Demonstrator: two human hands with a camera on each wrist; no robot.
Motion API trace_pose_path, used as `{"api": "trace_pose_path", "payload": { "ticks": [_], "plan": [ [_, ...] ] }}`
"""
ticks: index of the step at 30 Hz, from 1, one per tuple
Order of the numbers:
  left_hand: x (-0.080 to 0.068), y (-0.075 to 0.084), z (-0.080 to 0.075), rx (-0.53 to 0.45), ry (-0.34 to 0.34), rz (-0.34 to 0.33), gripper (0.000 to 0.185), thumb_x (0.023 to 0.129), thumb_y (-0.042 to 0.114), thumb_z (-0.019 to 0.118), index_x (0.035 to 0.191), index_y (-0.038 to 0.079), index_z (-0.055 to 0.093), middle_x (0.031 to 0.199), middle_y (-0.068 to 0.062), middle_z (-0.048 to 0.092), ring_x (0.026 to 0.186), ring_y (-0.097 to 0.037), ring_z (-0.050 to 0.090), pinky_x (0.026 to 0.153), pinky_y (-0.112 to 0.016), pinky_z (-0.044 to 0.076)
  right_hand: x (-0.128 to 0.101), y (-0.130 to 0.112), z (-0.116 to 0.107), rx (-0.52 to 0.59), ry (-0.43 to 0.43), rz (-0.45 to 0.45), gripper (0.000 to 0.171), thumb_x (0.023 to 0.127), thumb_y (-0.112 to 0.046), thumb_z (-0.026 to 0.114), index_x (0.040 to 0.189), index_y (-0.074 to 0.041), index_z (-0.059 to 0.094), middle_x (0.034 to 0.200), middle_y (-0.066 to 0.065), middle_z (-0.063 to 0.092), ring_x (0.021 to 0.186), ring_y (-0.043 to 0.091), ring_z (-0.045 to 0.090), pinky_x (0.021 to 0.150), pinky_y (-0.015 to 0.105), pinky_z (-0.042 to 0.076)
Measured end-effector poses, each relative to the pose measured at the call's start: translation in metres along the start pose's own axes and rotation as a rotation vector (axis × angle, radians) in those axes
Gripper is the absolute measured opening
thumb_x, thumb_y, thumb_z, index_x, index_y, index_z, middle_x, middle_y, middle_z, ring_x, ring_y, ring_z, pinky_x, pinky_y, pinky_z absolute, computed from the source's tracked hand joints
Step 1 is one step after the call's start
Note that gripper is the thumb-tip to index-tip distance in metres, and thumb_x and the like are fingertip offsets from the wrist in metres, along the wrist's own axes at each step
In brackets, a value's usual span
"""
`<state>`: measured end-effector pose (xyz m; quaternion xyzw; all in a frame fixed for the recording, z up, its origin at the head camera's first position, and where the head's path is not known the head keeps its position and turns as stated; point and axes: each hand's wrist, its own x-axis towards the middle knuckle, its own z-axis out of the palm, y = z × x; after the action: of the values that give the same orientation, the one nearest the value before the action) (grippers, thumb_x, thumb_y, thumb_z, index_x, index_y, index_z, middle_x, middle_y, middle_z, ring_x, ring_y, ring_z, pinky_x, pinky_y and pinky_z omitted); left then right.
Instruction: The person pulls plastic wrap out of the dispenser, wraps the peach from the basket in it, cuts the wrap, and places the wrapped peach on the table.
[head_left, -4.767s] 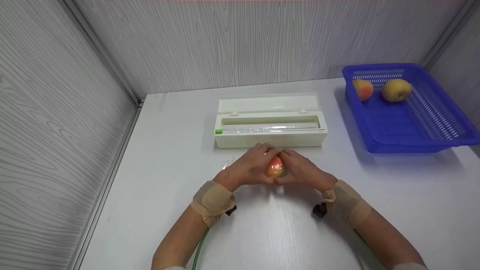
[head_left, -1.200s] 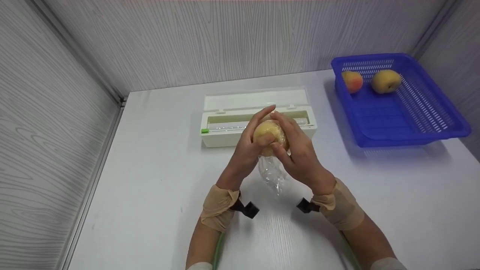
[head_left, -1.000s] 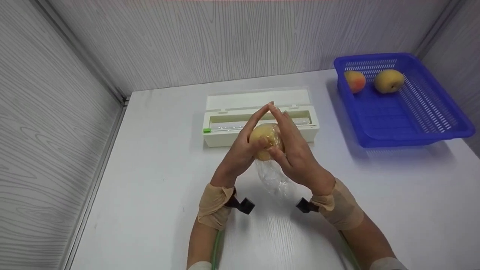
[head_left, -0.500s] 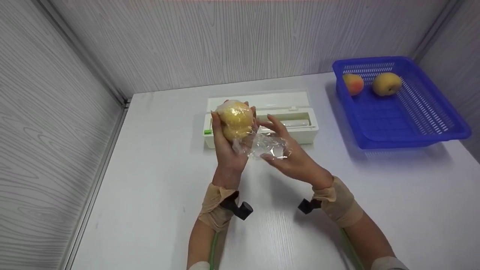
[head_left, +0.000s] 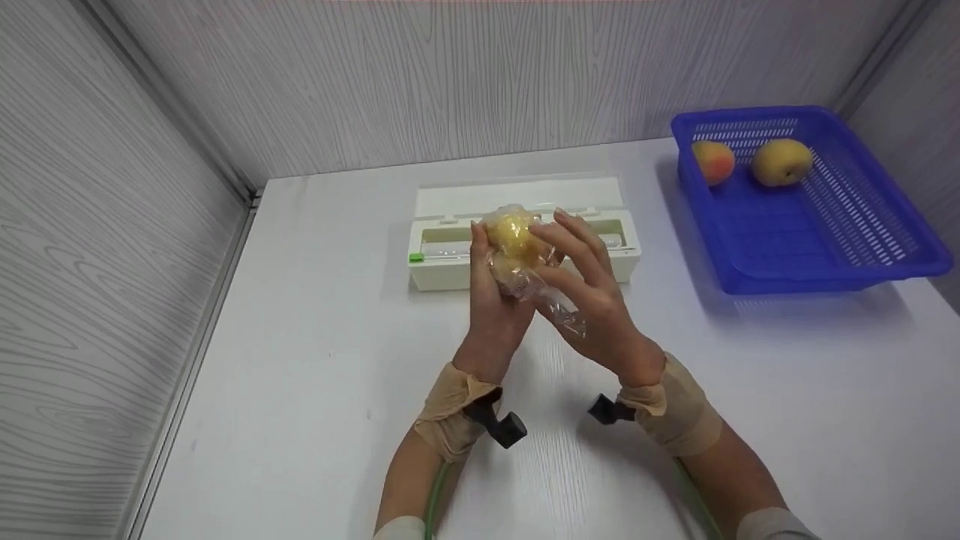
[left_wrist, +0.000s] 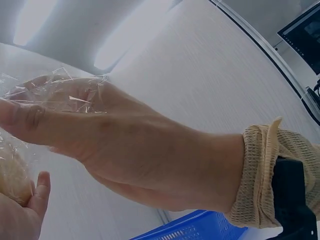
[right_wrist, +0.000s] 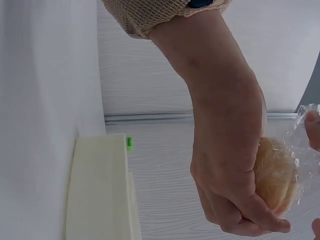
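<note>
A yellow fruit, seemingly a pear [head_left: 516, 231], is wrapped in clear cling film [head_left: 564, 311], whose loose tail trails toward the right. My left hand [head_left: 499, 315] holds the fruit from below and the left, raised in front of the white box. In the right wrist view the left hand [right_wrist: 230, 150] curls round the wrapped fruit [right_wrist: 275, 175]. My right hand [head_left: 600, 315] is bent over the fruit's right side, fingertips at the wrapped surface. In the left wrist view the right hand [left_wrist: 125, 130] has film [left_wrist: 75, 97] between thumb and fingers.
The white cling film box [head_left: 450, 276], lid raised, stands behind the hands with a film roll [head_left: 442, 247] inside. At the right, a blue basket [head_left: 780, 240] holds a yellow fruit [head_left: 781, 162] and a red-blushed one [head_left: 714, 162]. A panel wall rises at the back and left.
Earlier both hands cupped the fruit, nearer the table. Half a second ago the left hand held it farther left; it has since shifted right, and the right hand has closed in on the film.
</note>
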<state>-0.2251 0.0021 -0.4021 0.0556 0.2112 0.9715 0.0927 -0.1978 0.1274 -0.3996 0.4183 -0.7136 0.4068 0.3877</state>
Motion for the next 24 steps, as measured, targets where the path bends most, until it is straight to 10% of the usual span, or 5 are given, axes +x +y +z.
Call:
{"api": "trace_pose_path", "payload": {
  "ticks": [11, 24],
  "plan": [
    [0.001, 0.002, -0.012, 0.225, -0.064, -0.173, 0.064, 0.096, 0.062, 0.041, 0.136, 0.012, 0.041, 0.119, -0.007, 0.053, 0.101, -0.016, 0.057, 0.08, -0.026, 0.055, 0.002, -0.001, -0.001, -0.007, 0.109, -0.102, 0.006, 0.095, 0.004, 0.058, 0.096, 0.005, 0.064, 0.098, 0.017, 0.067, 0.107, 0.033, 0.059, 0.104, 0.04, 0.045],
    [0.006, 0.008, -0.026, 0.49, -0.207, -0.324, 0.064, 0.097, 0.059, 0.041, 0.138, 0.01, 0.042, 0.112, -0.01, 0.058, 0.086, -0.021, 0.066, 0.067, -0.036, 0.059, 0.0, 0.009, -0.012, -0.045, 0.114, 0.118, 0.006, 0.091, 0.01, 0.059, 0.093, 0.006, 0.055, 0.084, 0.016, 0.055, 0.079, 0.026, 0.049, 0.075, 0.035, 0.04]
  ]
}}
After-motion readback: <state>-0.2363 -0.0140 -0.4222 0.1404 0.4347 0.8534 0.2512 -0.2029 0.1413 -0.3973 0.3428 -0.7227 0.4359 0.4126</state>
